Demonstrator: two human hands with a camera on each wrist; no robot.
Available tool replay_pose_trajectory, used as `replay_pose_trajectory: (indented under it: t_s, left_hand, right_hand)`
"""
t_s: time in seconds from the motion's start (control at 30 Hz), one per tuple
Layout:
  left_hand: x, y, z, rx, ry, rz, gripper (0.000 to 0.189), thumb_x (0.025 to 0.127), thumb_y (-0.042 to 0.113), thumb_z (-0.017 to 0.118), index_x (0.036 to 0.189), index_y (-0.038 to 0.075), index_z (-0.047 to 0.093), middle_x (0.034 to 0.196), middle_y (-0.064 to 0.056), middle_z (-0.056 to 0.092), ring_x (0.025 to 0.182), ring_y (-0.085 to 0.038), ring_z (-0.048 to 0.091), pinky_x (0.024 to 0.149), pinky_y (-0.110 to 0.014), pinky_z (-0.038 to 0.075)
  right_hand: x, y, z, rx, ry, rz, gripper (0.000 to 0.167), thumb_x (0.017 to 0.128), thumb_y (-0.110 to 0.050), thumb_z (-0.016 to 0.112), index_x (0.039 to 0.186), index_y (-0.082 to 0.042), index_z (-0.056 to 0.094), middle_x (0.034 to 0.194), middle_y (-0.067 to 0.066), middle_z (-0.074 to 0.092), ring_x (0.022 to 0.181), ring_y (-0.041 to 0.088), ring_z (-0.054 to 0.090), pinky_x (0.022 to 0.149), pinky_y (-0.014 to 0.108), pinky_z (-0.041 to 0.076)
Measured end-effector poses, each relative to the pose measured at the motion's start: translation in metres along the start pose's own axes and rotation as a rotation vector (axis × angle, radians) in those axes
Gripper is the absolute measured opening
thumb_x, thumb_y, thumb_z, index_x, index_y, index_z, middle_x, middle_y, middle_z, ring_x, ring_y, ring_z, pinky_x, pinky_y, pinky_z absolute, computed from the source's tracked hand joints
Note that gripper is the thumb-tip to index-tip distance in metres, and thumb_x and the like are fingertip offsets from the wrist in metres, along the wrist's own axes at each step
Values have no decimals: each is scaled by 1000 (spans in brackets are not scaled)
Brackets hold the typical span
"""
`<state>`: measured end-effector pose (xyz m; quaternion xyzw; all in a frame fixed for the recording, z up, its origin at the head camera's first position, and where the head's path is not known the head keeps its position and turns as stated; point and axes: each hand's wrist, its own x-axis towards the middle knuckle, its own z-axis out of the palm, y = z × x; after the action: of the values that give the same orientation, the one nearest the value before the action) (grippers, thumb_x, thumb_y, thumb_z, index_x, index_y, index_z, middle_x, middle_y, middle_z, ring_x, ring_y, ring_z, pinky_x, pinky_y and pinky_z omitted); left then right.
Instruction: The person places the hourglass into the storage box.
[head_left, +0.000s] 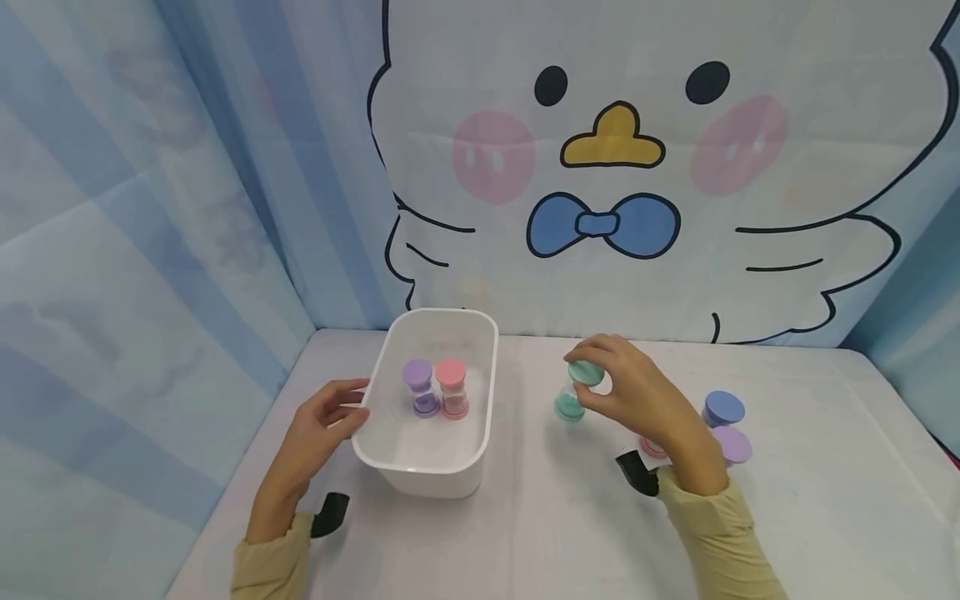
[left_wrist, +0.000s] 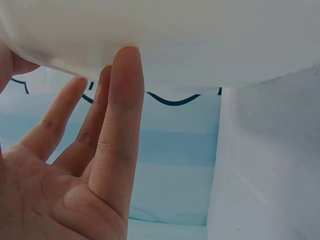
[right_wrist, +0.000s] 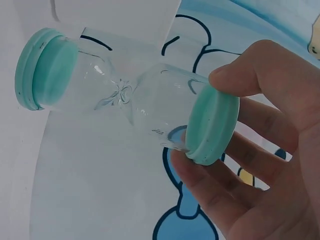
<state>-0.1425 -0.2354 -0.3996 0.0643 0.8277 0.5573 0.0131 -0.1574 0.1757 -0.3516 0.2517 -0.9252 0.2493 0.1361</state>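
Observation:
My right hand [head_left: 633, 392] pinches a teal sand timer [right_wrist: 213, 125] by one end cap, between thumb and fingertips. In the head view its lower end [head_left: 569, 407] tilts down to the left, over the table right of a white bin [head_left: 431, 482]. Whether it touches the table I cannot tell. My left hand [head_left: 318, 429] rests against the bin's left side, its extended fingers [left_wrist: 125, 100] touching the outer wall. Inside the bin a purple sand timer [head_left: 417, 373] and a pink sand timer [head_left: 452, 374] stand upright side by side.
Right of my right wrist stand a blue sand timer [head_left: 723, 407] and a light purple one [head_left: 732, 446]. A pink one [head_left: 651, 448] is mostly hidden under the wrist. A cartoon-printed curtain [head_left: 600, 292] hangs behind the white table [head_left: 555, 533].

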Motion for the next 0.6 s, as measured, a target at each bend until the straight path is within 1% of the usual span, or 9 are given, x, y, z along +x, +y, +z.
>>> replay_pose_trajectory:
  t_s: [0.17, 0.6]
  left_hand:
    - [1, -2, 0, 3, 2, -1, 46, 96, 23, 66, 138, 10, 54, 131, -17, 59, 115, -33, 62, 83, -23, 54]
    - [1, -1, 1, 9, 8, -13, 47, 96, 25, 67, 138, 10, 54, 131, -17, 59, 116, -34, 62, 83, -23, 53]
  right_hand:
    - [5, -6, 0, 22, -3, -21, 30, 82, -6, 76, 112, -6, 70, 118, 12, 64, 109, 30, 60, 90, 48, 55]
    - [16, -21, -1, 45, 72, -150, 29, 81, -9, 79, 108, -6, 71, 111, 6, 65, 99, 22, 62, 85, 40, 57]
